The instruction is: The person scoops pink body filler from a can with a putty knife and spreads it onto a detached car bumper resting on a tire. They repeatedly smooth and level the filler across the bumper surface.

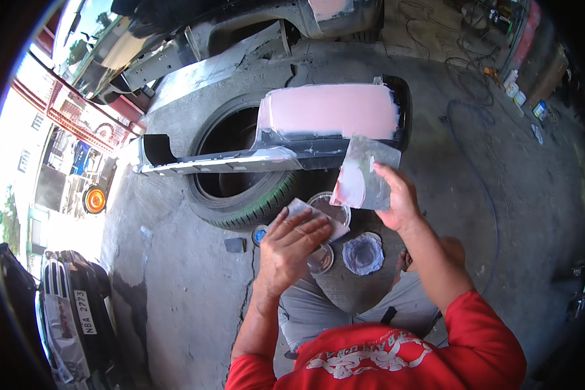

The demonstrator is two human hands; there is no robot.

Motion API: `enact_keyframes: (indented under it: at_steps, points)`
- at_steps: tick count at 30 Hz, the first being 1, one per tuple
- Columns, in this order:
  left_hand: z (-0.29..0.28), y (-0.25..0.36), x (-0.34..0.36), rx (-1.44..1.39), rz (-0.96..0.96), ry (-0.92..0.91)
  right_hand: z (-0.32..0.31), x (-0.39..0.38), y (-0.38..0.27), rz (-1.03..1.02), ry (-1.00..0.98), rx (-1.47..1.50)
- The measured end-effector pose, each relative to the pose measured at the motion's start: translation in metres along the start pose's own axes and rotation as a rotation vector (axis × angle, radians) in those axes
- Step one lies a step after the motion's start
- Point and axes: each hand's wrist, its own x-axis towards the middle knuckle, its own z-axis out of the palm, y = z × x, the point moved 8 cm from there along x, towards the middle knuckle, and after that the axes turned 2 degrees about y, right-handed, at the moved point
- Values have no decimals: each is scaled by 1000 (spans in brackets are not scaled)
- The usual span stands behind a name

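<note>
Grey plate point(372, 175) held in right grip point(400, 200), forearm slanting inward; left grip point(290, 246), knuckles up, holding pale sheet point(336, 227).

Clear writing stands in two places. At the near left, the licence plate point(85, 312) on the dark car bumper point(101, 286) is white, with one row of dark capital letters and digits. At the near side, the chest of the red T-shirt point(344, 341) bears pale lettering: large capitals, a line of smaller print and a white graphic, partly distorted by folds. At the far right, any print on the blue-and-white container point(540, 109) is too small to read.
</note>
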Motion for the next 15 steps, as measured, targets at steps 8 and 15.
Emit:
enact_keyframes:
  at_steps: [8,15]
  points:
    - [8,9,44,-101,150,337,0,-26,29,273,-194,236]
    - [25,-18,27,50,69,191,4,-24,-2,-155,-139,-178]
